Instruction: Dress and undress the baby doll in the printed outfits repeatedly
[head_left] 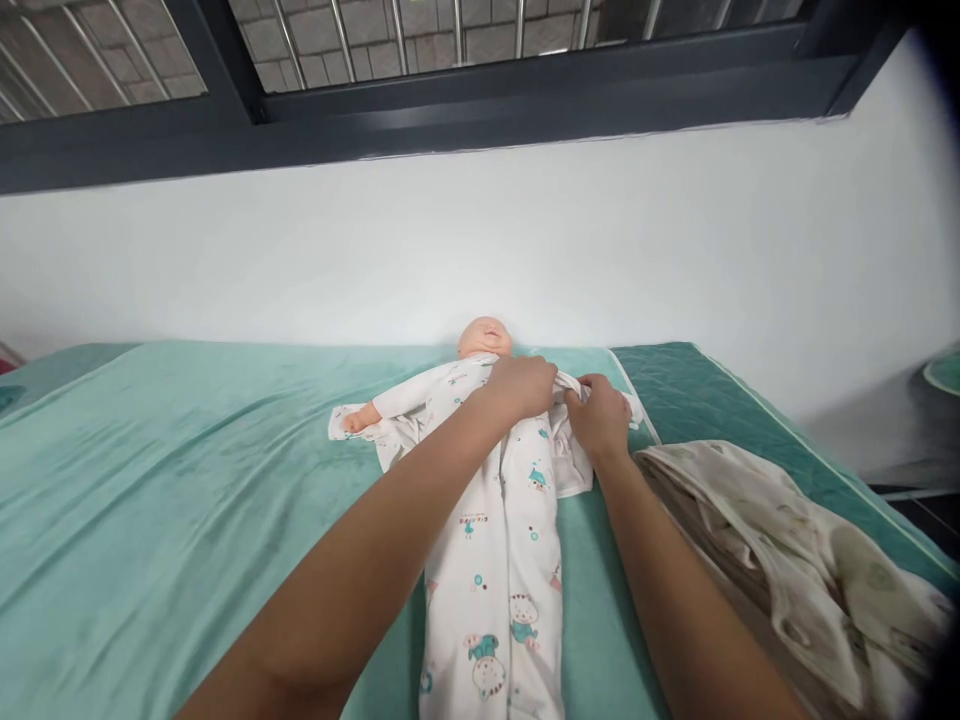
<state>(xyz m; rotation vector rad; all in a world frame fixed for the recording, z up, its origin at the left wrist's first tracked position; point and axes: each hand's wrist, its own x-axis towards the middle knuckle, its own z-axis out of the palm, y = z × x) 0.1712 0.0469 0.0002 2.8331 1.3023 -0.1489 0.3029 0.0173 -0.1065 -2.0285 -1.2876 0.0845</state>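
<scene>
A baby doll (486, 338) lies on its back on a teal blanket (187, 470), head toward the wall. It wears a white sleepsuit (499, 560) printed with small animals. My left hand (521, 386) is closed on the sleepsuit fabric at the doll's chest. My right hand (600, 418) pinches the same garment's edge beside the doll's far shoulder. The doll's one bare hand (358, 420) sticks out of a sleeve at the left.
A crumpled cream printed cloth (780, 560) lies on the bed at the right. A darker green quilted mat (675, 390) shows at the bed's far right. White wall and a dark window frame (450, 110) stand behind.
</scene>
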